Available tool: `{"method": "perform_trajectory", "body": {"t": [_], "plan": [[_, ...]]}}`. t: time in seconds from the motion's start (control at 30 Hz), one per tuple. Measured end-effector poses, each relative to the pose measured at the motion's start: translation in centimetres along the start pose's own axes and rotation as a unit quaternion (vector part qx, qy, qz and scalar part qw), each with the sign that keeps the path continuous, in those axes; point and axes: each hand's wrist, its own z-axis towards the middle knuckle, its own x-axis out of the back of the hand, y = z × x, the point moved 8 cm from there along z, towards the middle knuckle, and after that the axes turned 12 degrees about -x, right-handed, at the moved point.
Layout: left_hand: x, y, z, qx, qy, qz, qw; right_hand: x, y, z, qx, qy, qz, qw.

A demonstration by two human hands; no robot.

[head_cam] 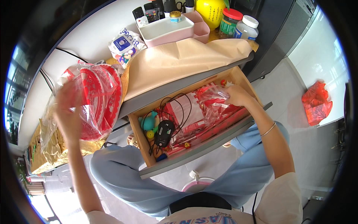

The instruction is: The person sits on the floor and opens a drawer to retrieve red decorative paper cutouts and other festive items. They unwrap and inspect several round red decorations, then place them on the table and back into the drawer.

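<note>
An open wooden drawer [249,89] holds red-and-white packets in clear plastic [212,103], a black wired computer mouse [165,131] with its cable looped over them, and a turquoise toy [149,121]. My right hand [237,95] reaches in at the drawer's right end, its fingertips on the clear plastic. On the left, my left hand [68,112] is blurred and raised beside red scalloped paper decorations [103,98] in a clear bag; whether it grips the bag is unclear.
Behind the drawer, a beige cover [181,61] lies folded back on the cabinet. A pink storage box [167,35], a wipes packet [127,46], a yellow vase [210,12] and jars [229,23] stand beyond. A red plastic bag [317,103] sits at the far right.
</note>
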Motion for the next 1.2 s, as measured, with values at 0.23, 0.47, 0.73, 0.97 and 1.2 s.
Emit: {"method": "perform_trajectory", "body": {"t": [0.23, 0.47, 0.73, 0.97, 1.2], "plan": [[-17.9, 9.0, -9.9, -0.174, -0.431, -0.115, 0.878, 2.1, -5.0, -1.1, 0.027, 0.058, 0.272, 0.960], [-25.2, 7.1, -18.6, -0.386, -0.488, 0.051, 0.781, -4.9, -7.7, 2.1, 0.023, -0.002, 0.209, 0.978], [-25.3, 6.4, -18.5, -0.324, -0.438, 0.055, 0.837, -8.9, -8.1, 1.1, -0.110, -0.306, 0.438, 0.838], [-24.2, 5.2, -16.4, -0.200, -0.465, 0.048, 0.861, -7.4, -10.5, -1.1, -0.069, -0.289, 0.457, 0.839], [-21.8, 1.7, -13.3, -0.073, -0.435, 0.096, 0.892, -3.7, -10.5, -1.4, 0.029, -0.279, 0.445, 0.850]]}}
